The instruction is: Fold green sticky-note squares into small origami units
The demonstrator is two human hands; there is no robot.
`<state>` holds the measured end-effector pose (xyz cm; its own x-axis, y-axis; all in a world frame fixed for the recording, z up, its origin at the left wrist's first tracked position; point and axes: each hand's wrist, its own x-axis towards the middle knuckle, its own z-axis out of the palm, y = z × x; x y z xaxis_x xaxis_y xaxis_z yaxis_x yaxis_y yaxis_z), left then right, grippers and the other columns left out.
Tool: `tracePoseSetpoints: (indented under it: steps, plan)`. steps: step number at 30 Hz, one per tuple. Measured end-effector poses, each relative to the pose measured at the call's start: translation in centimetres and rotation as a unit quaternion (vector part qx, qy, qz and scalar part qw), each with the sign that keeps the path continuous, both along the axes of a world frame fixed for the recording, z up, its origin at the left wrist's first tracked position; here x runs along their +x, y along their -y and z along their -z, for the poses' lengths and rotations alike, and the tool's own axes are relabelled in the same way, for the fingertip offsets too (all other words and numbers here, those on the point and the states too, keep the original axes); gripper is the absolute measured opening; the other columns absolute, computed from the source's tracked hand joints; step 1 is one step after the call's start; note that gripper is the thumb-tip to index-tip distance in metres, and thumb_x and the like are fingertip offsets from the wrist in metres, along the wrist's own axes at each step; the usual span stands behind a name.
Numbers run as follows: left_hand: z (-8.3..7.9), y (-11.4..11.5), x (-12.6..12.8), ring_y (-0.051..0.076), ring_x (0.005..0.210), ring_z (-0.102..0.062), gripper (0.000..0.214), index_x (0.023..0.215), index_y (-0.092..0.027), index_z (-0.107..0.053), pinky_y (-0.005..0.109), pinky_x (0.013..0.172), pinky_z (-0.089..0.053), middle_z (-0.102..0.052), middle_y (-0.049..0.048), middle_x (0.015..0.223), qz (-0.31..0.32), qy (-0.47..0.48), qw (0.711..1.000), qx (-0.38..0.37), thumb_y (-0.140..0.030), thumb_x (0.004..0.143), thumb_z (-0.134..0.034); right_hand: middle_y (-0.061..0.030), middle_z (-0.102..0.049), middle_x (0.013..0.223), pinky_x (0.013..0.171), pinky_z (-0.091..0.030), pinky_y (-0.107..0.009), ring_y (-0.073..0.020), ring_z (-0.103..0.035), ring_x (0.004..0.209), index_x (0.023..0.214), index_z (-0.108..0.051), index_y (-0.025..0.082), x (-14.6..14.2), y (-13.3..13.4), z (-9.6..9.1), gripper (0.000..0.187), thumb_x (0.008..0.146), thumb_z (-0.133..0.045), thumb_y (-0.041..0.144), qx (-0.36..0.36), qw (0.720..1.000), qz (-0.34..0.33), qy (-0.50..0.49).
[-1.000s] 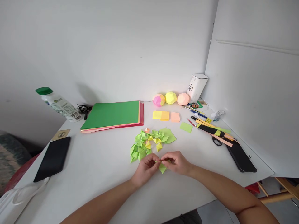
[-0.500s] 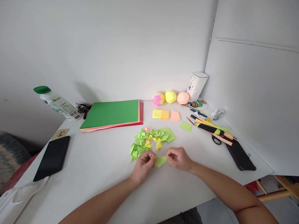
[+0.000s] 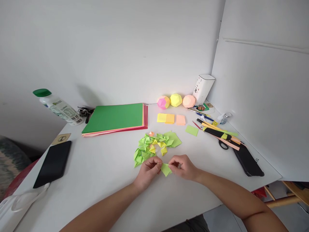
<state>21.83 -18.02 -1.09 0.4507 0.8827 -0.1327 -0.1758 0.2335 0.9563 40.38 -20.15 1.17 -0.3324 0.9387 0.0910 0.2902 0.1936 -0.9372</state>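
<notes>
Between my two hands is a small light-green piece of paper (image 3: 165,170), with a pointed lower corner showing. My left hand (image 3: 149,169) pinches its left side between thumb and fingers. On its right side, the fingertips of my right hand (image 3: 182,166) are closed on the same paper. Just beyond my left hand lies a heap of folded green paper pieces (image 3: 143,151), with a few yellow folded pieces (image 3: 163,150) and an orange one (image 3: 151,133) among them. A flat green paper sheet (image 3: 177,140) lies at the heap's right end.
Yellow and orange paper stacks (image 3: 165,118) and three paper balls (image 3: 176,100) stand toward the wall. Coloured sheets (image 3: 116,117), a bottle (image 3: 61,108) and a black phone (image 3: 53,163) are on the left. Scissors (image 3: 223,144), pens and a black case (image 3: 248,161) lie right.
My right hand has moved slightly left, closer to my left hand. The green paper between them shows a narrower shape with its point lower.
</notes>
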Motion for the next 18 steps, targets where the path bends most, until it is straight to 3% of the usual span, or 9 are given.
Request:
tracePoseSetpoints:
  steps: [5,12,18]
  plan:
    - [0.0,-0.2,0.0,0.008,0.050,-0.039,0.024,0.065,-0.017,-0.050,0.021,0.051,-0.031,-0.046,-0.0046,0.056,-0.056,0.047,0.996,-0.045,-0.036,0.076,-0.062,0.0043,-0.047,0.052,0.042,-0.045,-0.021,-0.0083,-0.046,0.045,0.062,-0.050,0.016,0.7,-0.5,-0.6,0.014,0.073,-0.056,0.019,-0.079,0.995,0.029,-0.052]
    - [-0.6,0.1,0.2,0.009,0.061,-0.048,0.019,0.084,-0.018,-0.053,0.023,0.060,-0.040,-0.051,-0.0024,0.071,0.010,0.043,0.999,-0.011,-0.033,0.078,-0.062,0.0027,-0.054,0.054,0.043,-0.049,-0.022,-0.0100,-0.053,0.046,0.069,-0.053,0.015,0.7,-0.4,-0.6,0.017,0.077,-0.059,0.028,-0.132,0.986,0.021,-0.103]
    - [-0.4,0.1,0.6,0.007,0.053,-0.046,0.030,0.093,-0.019,-0.050,0.021,0.054,-0.041,-0.047,-0.0067,0.061,-0.013,0.024,1.000,-0.015,-0.032,0.072,-0.068,-0.0014,-0.063,0.065,0.051,-0.050,-0.026,-0.0126,-0.059,0.054,0.087,-0.059,0.014,0.7,-0.5,0.2,0.020,0.080,-0.060,0.033,-0.175,0.973,-0.002,-0.152]
